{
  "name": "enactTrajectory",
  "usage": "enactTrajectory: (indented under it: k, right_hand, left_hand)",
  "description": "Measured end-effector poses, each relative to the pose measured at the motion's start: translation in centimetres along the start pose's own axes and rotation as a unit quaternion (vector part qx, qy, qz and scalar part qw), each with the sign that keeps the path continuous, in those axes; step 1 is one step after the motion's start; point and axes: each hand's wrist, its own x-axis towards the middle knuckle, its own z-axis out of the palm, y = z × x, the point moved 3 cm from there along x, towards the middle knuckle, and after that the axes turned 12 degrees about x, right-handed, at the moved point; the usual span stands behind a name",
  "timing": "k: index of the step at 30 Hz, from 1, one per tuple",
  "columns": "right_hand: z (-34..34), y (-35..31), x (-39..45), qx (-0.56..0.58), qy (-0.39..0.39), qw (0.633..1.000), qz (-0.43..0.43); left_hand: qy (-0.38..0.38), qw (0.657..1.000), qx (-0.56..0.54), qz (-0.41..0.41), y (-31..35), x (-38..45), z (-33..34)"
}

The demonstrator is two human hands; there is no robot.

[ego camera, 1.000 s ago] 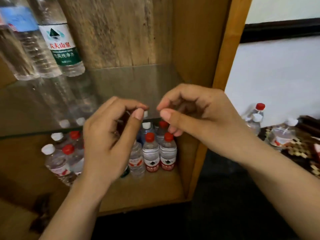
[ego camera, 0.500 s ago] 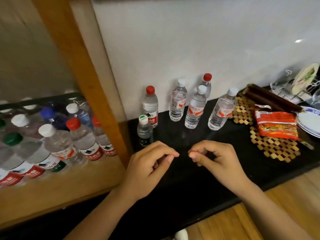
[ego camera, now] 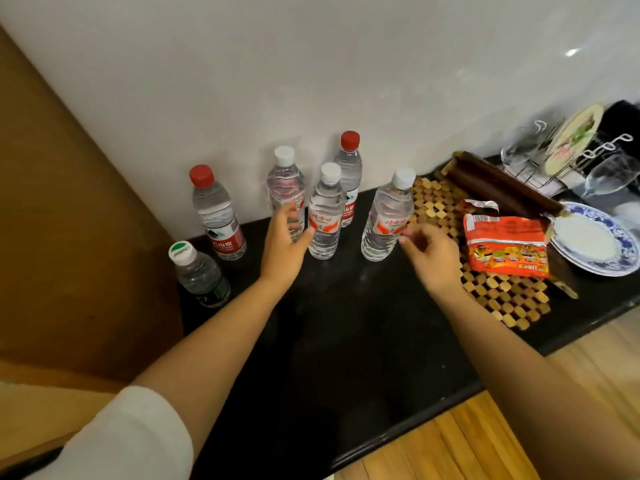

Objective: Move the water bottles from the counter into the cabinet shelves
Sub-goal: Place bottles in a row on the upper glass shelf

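Bottles stand in a loose cluster on the black counter point(ego camera: 339, 327), all upright, six that I can count from the head view. Nearest the wooden cabinet side point(ego camera: 69, 237) is a short bottle with a green-and-white cap point(ego camera: 199, 275), and just behind it a taller red-capped bottle point(ego camera: 216, 214) close to the white wall point(ego camera: 311, 81). Further right come a white-capped bottle at the back point(ego camera: 285, 183), a second red-capped bottle against the wall point(ego camera: 348, 168), a white-capped bottle in the middle point(ego camera: 325, 213) and another white-capped bottle on the right point(ego camera: 388, 216), which stands at the edge of a woven checkered mat point(ego camera: 502, 292). The left hand point(ego camera: 284, 242) reaches in between the back white-capped bottle and the middle one, fingers spread and only slightly bent, the thumb right beside the middle bottle's label; it grips nothing, and whether it touches either bottle I cannot tell. The right hand point(ego camera: 429, 258) hovers just beside the right-hand bottle, fingers loosely curled with the tips close to its lower label, holding nothing that I can make out. On the mat lies an opened orange snack packet point(ego camera: 505, 247), with a dark wooden roll point(ego camera: 498, 185) behind it and a blue-and-white plate point(ego camera: 620, 261) to its right. A wire rack with glasses point(ego camera: 554, 157) sits at the far right, near the wall. The shelves of the cabinet are out of sight.
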Motion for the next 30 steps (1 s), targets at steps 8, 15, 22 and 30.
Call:
enactTrajectory:
  k: [8,15,22,30]
  right_hand:
    - [1.7,0.0,6.8,0.172,-0.147,0.97,0.093]
    - [1.9,1.1,6.3,0.179,-0.179,0.965,0.064]
    - [2.0,1.0,4.7,0.14,-0.198,0.969,0.05]
    - [1.2,0.7,-1.6,0.094,-0.186,0.978,0.024]
  left_hand:
    - [-0.069,0.997,-0.036,0.015,3.2,5.3,1.9]
    - [-0.122,0.992,-0.014,-0.011,3.9,5.3,2.5]
    - [-0.181,0.983,-0.003,0.004,3.9,2.7,1.5]
    - [-0.223,0.975,-0.009,0.005,2.2,-3.0,-0.1]
